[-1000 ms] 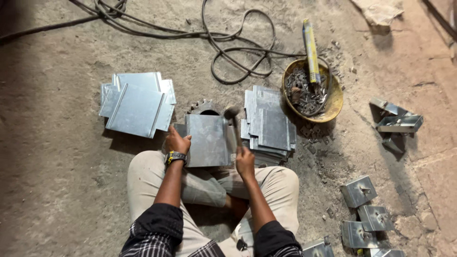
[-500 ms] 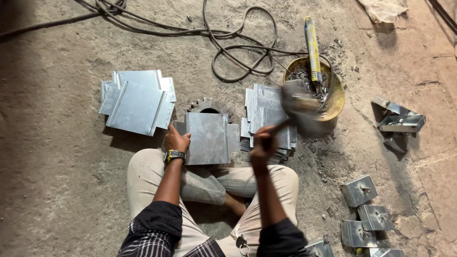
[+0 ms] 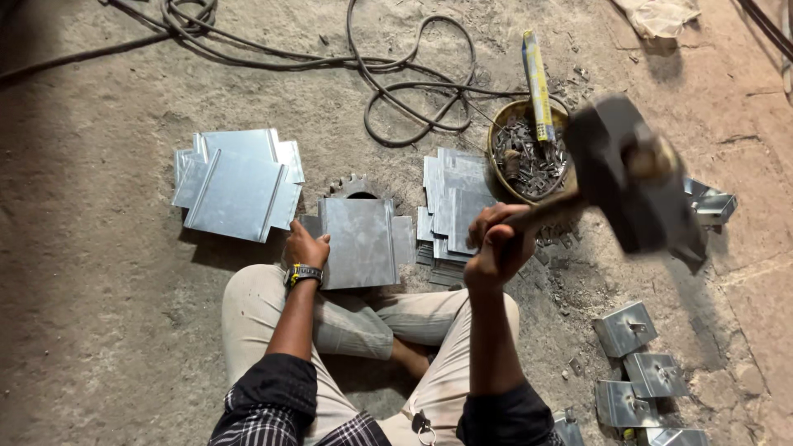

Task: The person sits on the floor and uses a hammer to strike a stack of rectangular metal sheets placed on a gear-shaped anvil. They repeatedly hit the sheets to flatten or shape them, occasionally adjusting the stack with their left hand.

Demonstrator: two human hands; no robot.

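Head view shows a person seated cross-legged on a gritty floor (image 3: 99, 330), with the work laid within arm's reach. The left hand (image 3: 306, 246) rests flat with fingers spread on the left edge of a bent metal plate (image 3: 360, 241), pinning it on top of a toothed gear (image 3: 353, 187) that seems to serve as an anvil; the hand sits at the edge, away from the plate's middle. The right hand (image 3: 496, 248) is closed tight around the handle of a hammer (image 3: 632, 177), raised high to the right of the plate; its heavy head is blurred. Flat plates sit in two piles flanking the work: one stack (image 3: 238, 190) to the left, another stack (image 3: 450, 206) to the right, just beside a round bowl (image 3: 505, 177) of small metal bits with a yellow tool (image 3: 537, 83) standing in it. Folded brackets (image 3: 640, 363) lie grouped by the right knee, and cables (image 3: 396, 74) coil beyond.
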